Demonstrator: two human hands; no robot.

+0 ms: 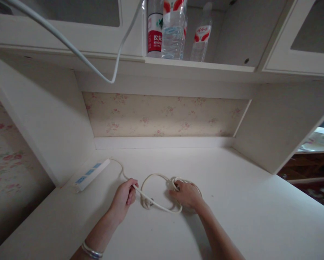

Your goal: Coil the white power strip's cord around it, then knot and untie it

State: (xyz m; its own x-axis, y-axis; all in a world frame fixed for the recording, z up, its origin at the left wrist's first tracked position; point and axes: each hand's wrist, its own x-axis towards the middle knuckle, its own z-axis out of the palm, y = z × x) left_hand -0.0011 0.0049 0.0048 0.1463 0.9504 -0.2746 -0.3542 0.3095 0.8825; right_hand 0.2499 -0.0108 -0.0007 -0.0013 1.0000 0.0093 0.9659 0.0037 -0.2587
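A white power strip (93,175) with blue patches lies at the left of the white desk top. Its cream power cord (162,207) runs from the strip's far end to my left hand (123,198), which is closed round it and lifts that stretch slightly. Between my hands the cord makes loose loops, and what looks like its plug (148,203) lies among them. My right hand (187,195) grips a bunched part of the cord to the right, its fingertips partly hidden by the coils. A silver bracelet (91,251) circles my left wrist.
Above hangs a cabinet (200,66) with plastic bottles (174,39) on its open shelf. A thick white cable (77,54) dangles in front at upper left. Side panels (284,122) bound the desk, and floral wallpaper (164,115) covers the back.
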